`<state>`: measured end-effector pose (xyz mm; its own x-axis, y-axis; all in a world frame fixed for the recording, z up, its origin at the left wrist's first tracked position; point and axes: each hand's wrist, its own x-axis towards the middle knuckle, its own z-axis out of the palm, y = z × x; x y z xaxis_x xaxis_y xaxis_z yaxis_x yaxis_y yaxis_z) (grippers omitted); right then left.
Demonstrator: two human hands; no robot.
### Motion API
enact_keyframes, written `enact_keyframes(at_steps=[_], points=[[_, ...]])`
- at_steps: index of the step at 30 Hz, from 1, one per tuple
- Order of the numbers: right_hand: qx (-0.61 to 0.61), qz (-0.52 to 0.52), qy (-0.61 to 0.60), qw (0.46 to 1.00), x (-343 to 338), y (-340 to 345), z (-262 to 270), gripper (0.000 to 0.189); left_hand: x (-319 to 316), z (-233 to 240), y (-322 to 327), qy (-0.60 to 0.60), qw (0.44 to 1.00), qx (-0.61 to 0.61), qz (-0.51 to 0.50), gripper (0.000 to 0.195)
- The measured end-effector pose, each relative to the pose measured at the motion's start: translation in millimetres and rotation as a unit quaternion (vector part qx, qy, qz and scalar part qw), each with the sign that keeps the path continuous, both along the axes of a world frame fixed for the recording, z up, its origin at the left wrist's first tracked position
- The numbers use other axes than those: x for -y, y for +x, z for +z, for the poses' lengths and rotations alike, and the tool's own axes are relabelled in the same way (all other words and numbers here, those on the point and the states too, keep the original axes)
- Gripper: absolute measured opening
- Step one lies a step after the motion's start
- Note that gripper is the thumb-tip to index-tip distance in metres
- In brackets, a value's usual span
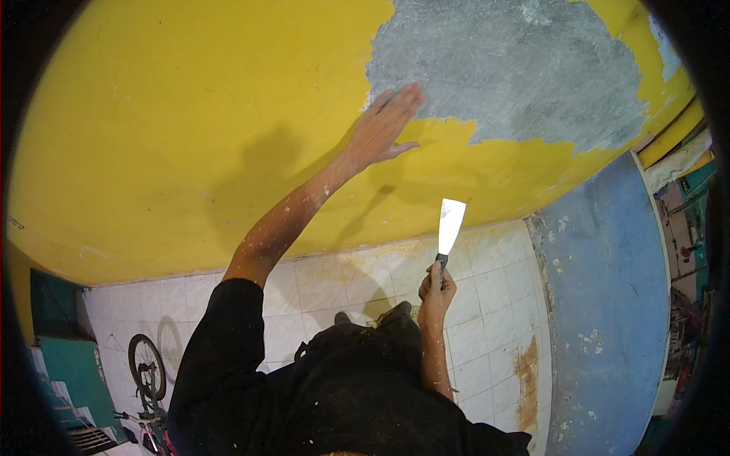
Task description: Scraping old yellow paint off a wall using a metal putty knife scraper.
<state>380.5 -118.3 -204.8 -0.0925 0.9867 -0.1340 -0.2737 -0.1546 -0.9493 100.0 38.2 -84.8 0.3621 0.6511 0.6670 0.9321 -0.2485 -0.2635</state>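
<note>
My left hand (pixel 385 125) lies against the wall with its fingers stretched out, the fingertips over the left edge of a bare grey patch (pixel 507 74) where the paint is off. Yellow paint (pixel 188 114) with ragged edges surrounds that patch. Lower and to the right, my right hand (pixel 438 289) is closed around the dark handle of a putty knife (pixel 452 222). Its wide metal blade points up and is off the wall. Pale flecks are stuck to both forearms.
White floor tiles (pixel 479 296) with brown stains meet the wall's foot. A low blue wall (pixel 610 285) with chipped paint stands at the right. At the lower left is a bicycle (pixel 147 367), near a green panel (pixel 77 382). Assorted items lie beyond the blue wall.
</note>
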Motion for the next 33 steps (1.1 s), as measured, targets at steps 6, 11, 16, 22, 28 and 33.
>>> enact_keyframes(at_steps=[6, 11, 16, 22, 28, 33], points=[[0.005, -0.02, -0.019, 1.0, -5.1, 6.6, -13.7, 0.03, 3.7, 16.4, 8.1, 0.141, 0.967, 0.163, 0.139, 0.095], [0.007, -0.004, -0.021, 1.0, -44.5, 2.5, -12.8, 0.03, 22.0, -106.4, 24.9, -0.173, 0.98, 0.099, -0.011, 0.086], [0.021, 0.023, 0.029, 0.999, -90.2, 2.2, -14.0, 0.03, 124.5, -328.0, 24.9, -0.518, 0.82, 0.225, 0.097, 0.07], [0.102, 0.144, 0.083, 0.981, -138.6, -7.4, -1.4, 0.027, 387.5, -490.9, 78.5, -0.593, 0.485, 0.518, 0.379, 0.083], [0.255, 0.213, 0.285, 0.899, -165.8, -23.6, 28.0, 0.023, 415.6, -477.0, 131.4, -0.522, 0.421, 0.639, 0.377, 0.078], [0.218, 0.246, 0.313, 0.891, -187.4, -46.1, 29.7, 0.024, 339.4, -468.0, 158.6, -0.464, 0.354, 0.727, 0.363, 0.073]])
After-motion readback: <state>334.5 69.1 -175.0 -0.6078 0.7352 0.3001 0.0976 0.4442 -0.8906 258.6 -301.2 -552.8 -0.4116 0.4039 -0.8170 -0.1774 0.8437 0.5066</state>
